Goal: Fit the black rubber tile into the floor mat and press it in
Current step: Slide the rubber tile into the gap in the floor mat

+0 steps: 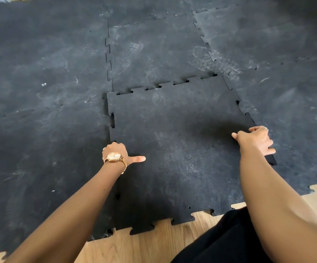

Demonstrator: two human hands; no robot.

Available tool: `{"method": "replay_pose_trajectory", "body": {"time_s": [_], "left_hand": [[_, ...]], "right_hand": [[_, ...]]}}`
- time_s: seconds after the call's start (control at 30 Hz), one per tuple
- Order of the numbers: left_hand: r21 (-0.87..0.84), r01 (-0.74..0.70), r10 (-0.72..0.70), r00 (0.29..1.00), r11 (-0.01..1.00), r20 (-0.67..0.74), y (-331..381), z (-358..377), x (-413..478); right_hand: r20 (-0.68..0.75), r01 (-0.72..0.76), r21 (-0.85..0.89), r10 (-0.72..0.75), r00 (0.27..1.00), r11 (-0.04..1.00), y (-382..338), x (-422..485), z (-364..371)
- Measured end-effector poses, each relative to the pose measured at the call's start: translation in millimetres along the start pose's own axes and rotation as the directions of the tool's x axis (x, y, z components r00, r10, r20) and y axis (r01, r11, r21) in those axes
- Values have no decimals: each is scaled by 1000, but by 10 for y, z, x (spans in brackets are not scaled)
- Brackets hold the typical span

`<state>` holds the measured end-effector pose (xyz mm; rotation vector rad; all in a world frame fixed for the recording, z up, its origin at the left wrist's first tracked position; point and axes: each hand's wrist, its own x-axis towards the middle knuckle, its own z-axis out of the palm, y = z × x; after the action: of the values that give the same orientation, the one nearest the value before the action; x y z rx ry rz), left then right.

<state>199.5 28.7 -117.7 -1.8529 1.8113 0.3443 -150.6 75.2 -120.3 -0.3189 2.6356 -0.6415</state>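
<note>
Tile seated in the gap, both your hands on its side edges.
Black square rubber tile point(174, 141) lies inside the scuffed black interlocking floor mat point(45, 88); your left hand point(118, 153) grasps the 9 o'clock edge, right hand point(256, 139) the 3 o'clock edge; bare wooden floor point(144, 245) at 6 o'clock.

Both arms reach forward, left hand point(117, 153) and right hand point(255, 139) curled, thumbs out.

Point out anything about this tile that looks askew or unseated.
The black rubber tile is not seated: dark gaps show along its far and left seams, and its right edge sits raised where the right hand grips it. The left hand grips the left edge.
</note>
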Motion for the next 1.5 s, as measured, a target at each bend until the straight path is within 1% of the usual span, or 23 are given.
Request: {"method": "replay_pose_trajectory", "body": {"time_s": [0.33, 0.43, 0.47, 0.5, 0.57, 0.63, 0.67, 0.7, 0.77, 0.83, 0.87, 0.9, 0.93, 1.0, 1.07, 1.27, 1.37, 1.4, 1.5], "left_hand": [[-85, 26, -25, 999, 996, 20, 6, -51, -7], [-96, 32, -30, 999, 995, 31, -21, -44, 7], [-59, 34, -32, 999, 998, 26, -9, -50, 2], [15, 35, -35, 999, 999, 14, 12, -55, -5], [193, 37, -37, 999, 981, -1, 102, -107, 1], [305, 39, -42, 999, 952, 2, 215, -218, 26], [329, 38, -32, 999, 944, -25, 285, -292, 52], [333, 27, -2, 997, 943, -75, 370, -368, 81], [277, -61, 119, 973, 959, -198, 613, -534, 120], [172, -287, 325, 909, 942, -262, 993, -697, 195], [125, -404, 423, 869, 906, -258, 1196, -776, 247], [111, -491, 503, 833, 864, -231, 1407, -843, 318], [121, -538, 551, 812, 834, -193, 1584, -897, 395], [155, -557, 575, 810, 816, -115, 1882, -981, 575], [162, -544, 561, 823, 823, -85, 2099, -1071, 780], [98, -530, 528, 848, 842, 50, 2529, -1324, 1071], [56, -502, 501, 865, 863, 43, 2634, -1260, 1072], [47, -511, 510, 859, 858, 37, 2623, -1237, 1101], [11, -591, 590, 807, 807, 24, 2501, -1187, 1229]], "right_hand": [[-60, 39, -106, -46, 997, 994, -34, -26, -6], [-35, 47, -104, -51, 998, 994, 34, -8, 38], [-24, 51, -93, -53, 998, 994, 74, -14, 54], [-30, 61, -86, -64, 997, 994, 116, -32, 75], [-100, 106, -100, -116, 988, 989, 162, -69, 121], [-146, 128, -140, -149, 978, 982, 148, -132, 143], [-115, 129, -163, -149, 982, 978, 119, -146, 160], [-47, 131, -206, -144, 989, 970, 84, -152, 187], [104, 179, -338, -153, 983, 924, -12, -146, 256], [183, 238, -415, -176, 967, 878, -93, -67, 290], [219, 273, -425, -195, 956, 863, -124, -23, 292], [261, 314, -421, -218, 940, 851, -137, 26, 288], [308, 354, -411, -237, 921, 840, -146, 59, 288], [370, 391, -396, -246, 896, 831, -146, 121, 282], [391, 403, -408, -242, 888, 819, -143, 160, 287], [433, 404, -472, -193, 881, 783, -218, 223, 326], [439, 400, -487, -178, 880, 777, -233, 236, 330], [432, 397, -491, -178, 884, 775, -239, 233, 335], [396, 384, -526, -181, 900, 759, -256, 199, 318]]}}
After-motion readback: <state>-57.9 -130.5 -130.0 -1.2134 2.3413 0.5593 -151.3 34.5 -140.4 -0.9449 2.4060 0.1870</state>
